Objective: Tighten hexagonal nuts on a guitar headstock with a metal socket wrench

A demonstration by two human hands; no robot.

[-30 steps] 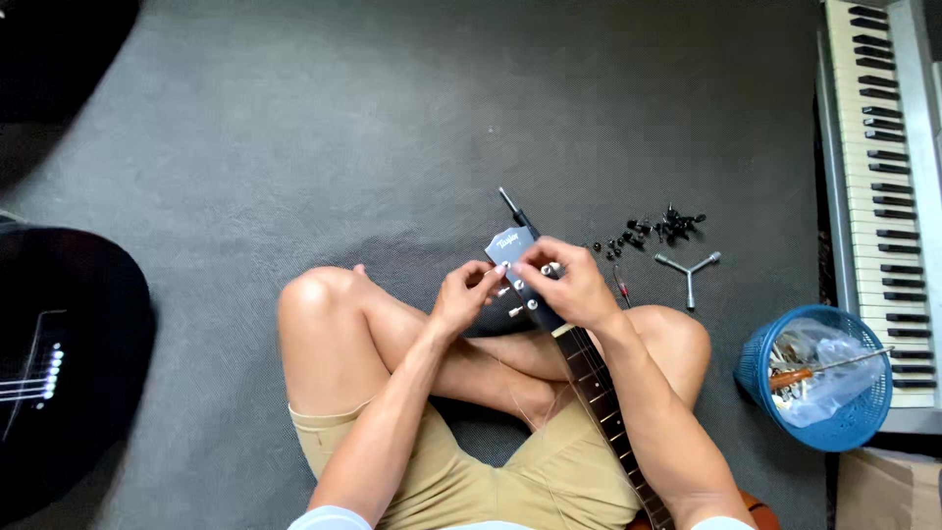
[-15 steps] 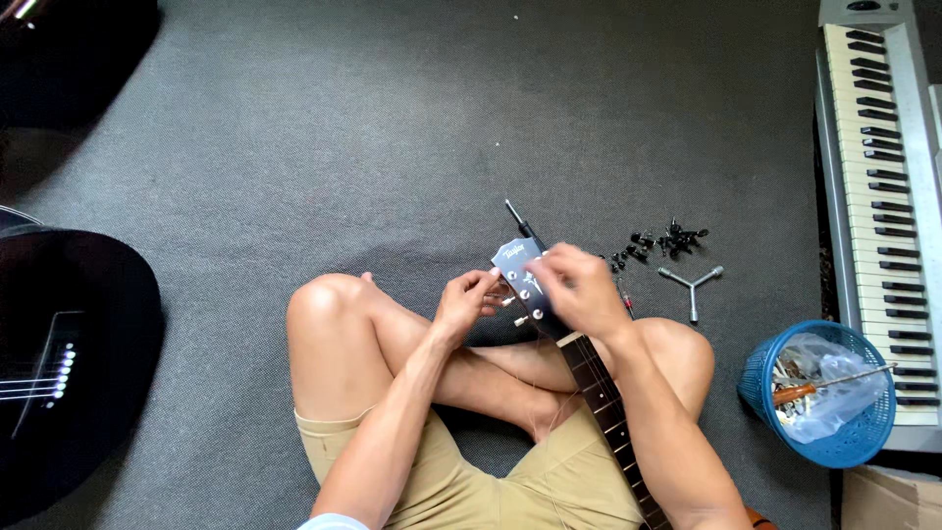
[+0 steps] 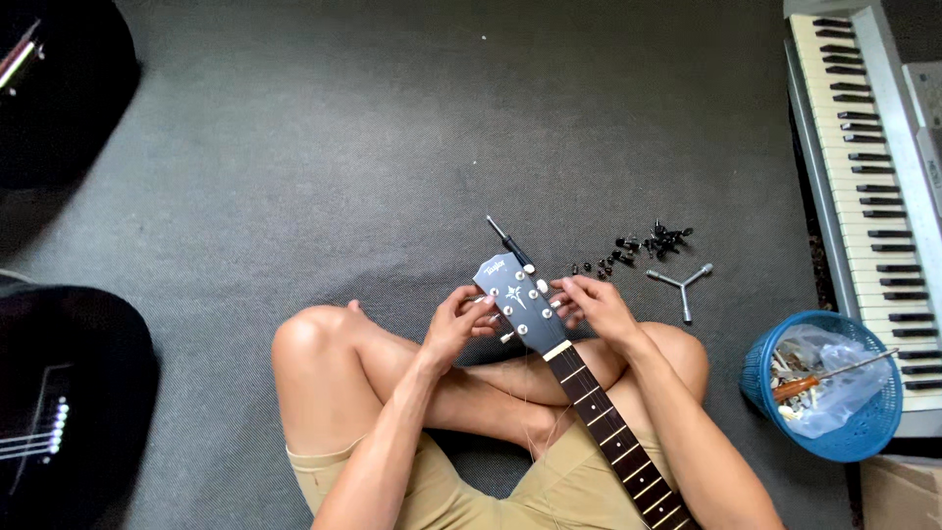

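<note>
The grey carpeted floor (image 3: 412,128) carries everything here, and the person sits cross-legged near its lower edge. Biggest in hand is the guitar (image 3: 589,393), a long, stiff wooden instrument whose dark fretted neck runs up from the lower right, across the lap, to the headstock (image 3: 515,299) held between both hands. It looks moderately heavy overall, and the neck would carry it well if gripped around its back; the lacquered headstock face looks smooth and likely slippery, so the edges are the safer hold. The small tuning pegs at its sides are probably the delicate parts, best turned with fingertips only.

The left hand (image 3: 459,319) is curled narrow, fingertips pinching at the headstock's left edge. The right hand (image 3: 594,304) is likewise closed down on the right edge, fingers at a peg; whether it holds a loose part I cannot tell.

Along the floor's right edge lies an electric keyboard (image 3: 863,167), and below it a blue mesh basket (image 3: 834,388) lined with a clear bag holding scraps and an orange-handled tool. A black guitar body (image 3: 59,393) sits at the left edge. Just beyond the headstock lies a screwdriver (image 3: 510,240), then a three-armed metal wrench (image 3: 682,283), and smallest, a scatter of little black parts (image 3: 648,243), light and easily lost in the carpet.
</note>
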